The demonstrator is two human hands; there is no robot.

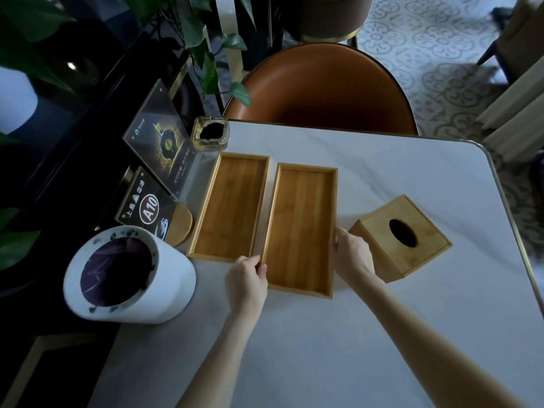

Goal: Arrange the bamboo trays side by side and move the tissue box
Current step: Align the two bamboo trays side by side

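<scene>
Two shallow rectangular bamboo trays lie side by side on the pale marble tabletop (397, 178): the left tray (232, 206) and the right tray (301, 228). The left hand (247, 279) and right hand (351, 254) grip the right tray's long edges. A square bamboo tissue box (401, 238) sits just right; a white ceramic bin (129, 275) stands left.

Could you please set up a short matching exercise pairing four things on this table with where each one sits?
Things:
1. tissue box
2. ashtray
3. white bin
4. tray held by both hands

Places:
A. far left corner of the table
B. near left edge of the table
C. right of both trays
D. between the other tray and the tissue box

Pairs: 1-C, 2-A, 3-B, 4-D
</scene>
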